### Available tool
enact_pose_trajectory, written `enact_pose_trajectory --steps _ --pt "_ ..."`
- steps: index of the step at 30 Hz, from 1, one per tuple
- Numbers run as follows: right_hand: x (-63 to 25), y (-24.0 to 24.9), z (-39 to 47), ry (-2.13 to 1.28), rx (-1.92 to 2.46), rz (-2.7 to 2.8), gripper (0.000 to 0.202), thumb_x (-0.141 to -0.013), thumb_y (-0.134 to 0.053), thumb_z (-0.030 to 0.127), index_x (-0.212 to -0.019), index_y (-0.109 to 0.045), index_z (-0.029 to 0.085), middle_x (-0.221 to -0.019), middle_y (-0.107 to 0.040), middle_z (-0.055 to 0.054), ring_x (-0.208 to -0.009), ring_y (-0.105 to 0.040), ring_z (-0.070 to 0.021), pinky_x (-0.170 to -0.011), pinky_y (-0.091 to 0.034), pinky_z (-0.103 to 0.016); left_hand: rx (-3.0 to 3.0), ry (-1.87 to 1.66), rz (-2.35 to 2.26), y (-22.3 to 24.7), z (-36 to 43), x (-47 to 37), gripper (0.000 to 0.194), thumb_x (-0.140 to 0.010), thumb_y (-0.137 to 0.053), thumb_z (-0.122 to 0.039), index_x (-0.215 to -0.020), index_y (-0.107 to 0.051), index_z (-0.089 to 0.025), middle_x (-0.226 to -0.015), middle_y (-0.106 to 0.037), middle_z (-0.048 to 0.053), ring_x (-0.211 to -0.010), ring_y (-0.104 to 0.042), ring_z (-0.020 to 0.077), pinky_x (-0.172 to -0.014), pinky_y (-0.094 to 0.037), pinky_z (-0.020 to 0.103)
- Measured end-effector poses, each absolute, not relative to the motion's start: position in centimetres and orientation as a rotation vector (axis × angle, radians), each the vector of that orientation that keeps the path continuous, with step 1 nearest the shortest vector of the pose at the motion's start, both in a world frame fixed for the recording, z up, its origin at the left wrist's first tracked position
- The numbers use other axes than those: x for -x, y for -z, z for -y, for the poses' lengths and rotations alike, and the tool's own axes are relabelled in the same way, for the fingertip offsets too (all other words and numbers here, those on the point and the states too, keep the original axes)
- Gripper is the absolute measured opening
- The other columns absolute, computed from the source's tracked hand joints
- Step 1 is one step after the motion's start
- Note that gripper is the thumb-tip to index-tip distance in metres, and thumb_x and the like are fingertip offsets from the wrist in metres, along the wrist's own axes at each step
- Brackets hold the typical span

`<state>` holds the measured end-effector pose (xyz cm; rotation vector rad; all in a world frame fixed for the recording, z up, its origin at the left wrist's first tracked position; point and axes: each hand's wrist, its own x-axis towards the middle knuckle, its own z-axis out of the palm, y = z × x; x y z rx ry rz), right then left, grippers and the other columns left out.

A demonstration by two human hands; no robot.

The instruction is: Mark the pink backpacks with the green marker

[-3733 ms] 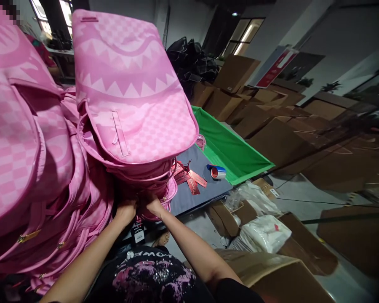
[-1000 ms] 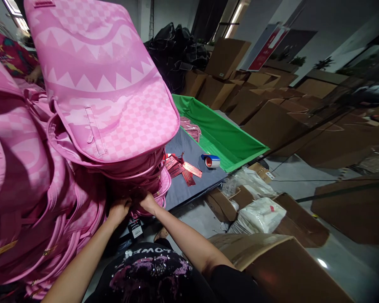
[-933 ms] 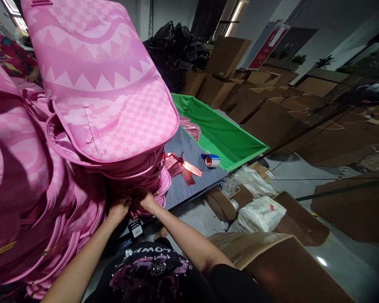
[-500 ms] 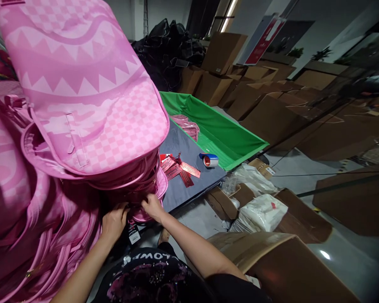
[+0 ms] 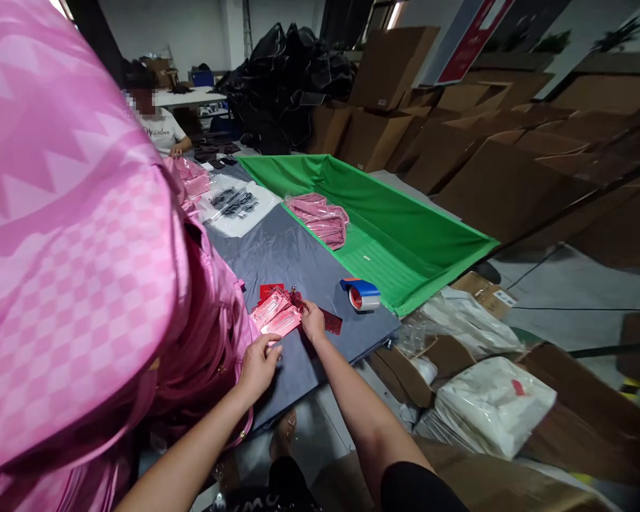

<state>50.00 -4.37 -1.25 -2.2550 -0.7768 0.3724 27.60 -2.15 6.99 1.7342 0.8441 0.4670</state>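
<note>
A pile of shiny red hang tags (image 5: 282, 320) lies on the dark grey table cover. My right hand (image 5: 313, 323) is at the pile's right side, its fingers closed on the tags' edge. At the near edge of the tags is my left hand (image 5: 259, 366), thumb and forefinger slightly apart, fingertips by the lowest tag. To the left rises a tall stack of pink checkered backpacks (image 5: 112, 284), close beside my left forearm. Right of the tags sits a roll of tape (image 5: 361, 294) with a blue and silver look.
Beyond the table (image 5: 277, 398) a green fabric bin (image 5: 405, 235) holds a plastic-wrapped pink item (image 5: 320, 219). A co-worker (image 5: 163, 131) is at the far left end. Cardboard boxes (image 5: 491, 178) crowd the right; white plastic packages (image 5: 496, 402) lie on the floor.
Both hands have left the lower part of the pink backpack stack and moved right and up to the red hang tags. The view has shifted, showing more of the table and a co-worker.
</note>
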Motion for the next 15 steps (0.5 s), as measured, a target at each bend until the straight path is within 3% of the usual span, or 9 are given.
enact_pose_trajectory --steps 3,6,9,12,15 --pt "-52.8 2.5 3.2 -0.471 2.274 0.846 0.03 -0.096 -0.06 0.035 -0.119 -0.061 0.017 -0.122 -0.062 -0.009 -0.106 -0.063 -0.0215 -0.092 -0.054 -0.044 -1.679 -0.464 -0.978 -4.3 0.0 -34.4 0.028 -0.088 -0.055 -0.02 -0.115 -0.063 -0.015 -0.092 -0.072 0.005 -0.072 -0.067 0.0137 -0.067 -0.053 0.025" --pt "-54.5 3.4 3.3 -0.541 2.312 0.925 0.029 -0.096 -0.06 0.035 -0.118 -0.062 0.016 -0.118 -0.064 -0.008 -0.103 -0.064 -0.0205 -0.09 -0.055 -0.043 -1.646 -0.457 -1.075 -2.2 -2.0 -40.0 0.03 -0.088 -0.057 -0.015 -0.118 -0.061 -0.014 -0.112 -0.069 0.011 -0.086 -0.067 0.0145 -0.08 -0.054 0.028" --pt "-55.7 3.8 3.3 -0.556 2.36 1.027 0.032 -0.097 -0.058 0.035 -0.123 -0.06 0.018 -0.122 -0.063 -0.009 -0.105 -0.063 -0.021 -0.091 -0.054 -0.044 -1.626 -0.447 -1.13 -0.6 -3.4 -44.2 0.035 -0.089 -0.063 -0.02 -0.123 -0.058 -0.014 -0.123 -0.063 0.012 -0.099 -0.065 0.0181 -0.089 -0.054 0.037" --pt "-56.7 3.8 2.8 -0.599 2.393 1.17 0.03 -0.097 -0.058 0.035 -0.12 -0.061 0.018 -0.119 -0.064 -0.008 -0.102 -0.064 -0.02 -0.09 -0.055 -0.042 -1.61 -0.428 -1.149 0.8 -4.3 -46.9 0.034 -0.092 -0.063 -0.032 -0.122 -0.059 -0.016 -0.124 -0.061 0.009 -0.107 -0.062 0.0211 -0.092 -0.054 0.043" --pt "-57.9 3.4 2.8 -0.619 2.429 1.284 0.028 -0.096 -0.058 0.037 -0.117 -0.062 0.018 -0.115 -0.065 -0.007 -0.098 -0.064 -0.0188 -0.087 -0.056 -0.04 -1.581 -0.389 -1.177 1.8 -4.4 -48.1 0.033 -0.094 -0.06 -0.036 -0.119 -0.06 -0.015 -0.118 -0.063 0.008 -0.103 -0.063 0.0199 -0.089 -0.056 0.042"
